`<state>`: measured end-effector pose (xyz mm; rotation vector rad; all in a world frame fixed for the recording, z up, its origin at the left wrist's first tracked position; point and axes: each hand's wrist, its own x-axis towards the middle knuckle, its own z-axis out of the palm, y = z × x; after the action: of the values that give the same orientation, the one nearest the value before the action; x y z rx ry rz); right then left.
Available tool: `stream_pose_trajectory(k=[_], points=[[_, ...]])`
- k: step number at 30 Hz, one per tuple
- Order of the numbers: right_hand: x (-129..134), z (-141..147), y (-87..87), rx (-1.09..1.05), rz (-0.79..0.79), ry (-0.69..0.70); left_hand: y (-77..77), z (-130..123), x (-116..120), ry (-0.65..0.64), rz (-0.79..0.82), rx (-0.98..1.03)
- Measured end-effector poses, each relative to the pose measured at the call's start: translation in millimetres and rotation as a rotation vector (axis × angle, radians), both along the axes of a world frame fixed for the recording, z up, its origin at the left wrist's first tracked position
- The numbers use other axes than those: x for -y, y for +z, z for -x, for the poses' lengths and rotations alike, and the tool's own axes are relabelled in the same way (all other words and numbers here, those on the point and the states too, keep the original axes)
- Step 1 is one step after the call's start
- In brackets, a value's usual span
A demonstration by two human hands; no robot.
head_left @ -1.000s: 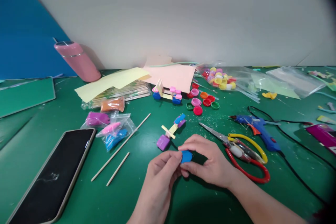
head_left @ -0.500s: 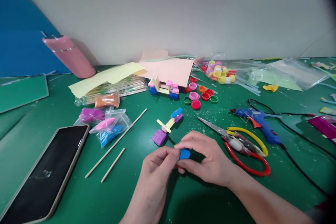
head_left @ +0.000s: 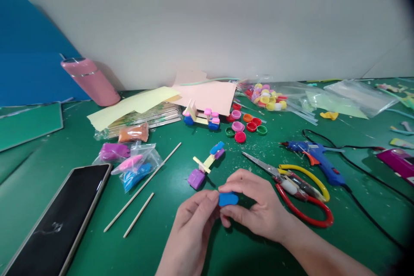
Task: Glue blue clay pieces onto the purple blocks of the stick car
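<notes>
green tabletop (head_left: 170, 187), pale wall (head_left: 207, 21) behind: my left hand (head_left: 193, 226) and right hand (head_left: 260, 207) pinch a blue piece (head_left: 229, 199), apparently clay, between them.

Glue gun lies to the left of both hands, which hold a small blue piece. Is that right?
Not quite: the head view shows the glue gun lying to the right of both the left hand and the right hand, which do hold a small blue piece.
</notes>
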<state>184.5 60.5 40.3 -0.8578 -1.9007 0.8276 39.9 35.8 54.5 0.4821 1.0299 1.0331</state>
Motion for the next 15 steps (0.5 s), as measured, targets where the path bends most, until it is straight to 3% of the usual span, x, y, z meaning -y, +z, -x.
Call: stream_pose_trajectory(k=[8,15], points=[[-0.9,-0.7,-1.9,0.004,0.019,0.002,-2.6,2.8,1.3,-0.001,-0.034,-0.048],[1.5,0.6,0.7,-0.168,0.085,-0.015,-3.2,-0.9,1.4,0.006,-0.006,0.18]])
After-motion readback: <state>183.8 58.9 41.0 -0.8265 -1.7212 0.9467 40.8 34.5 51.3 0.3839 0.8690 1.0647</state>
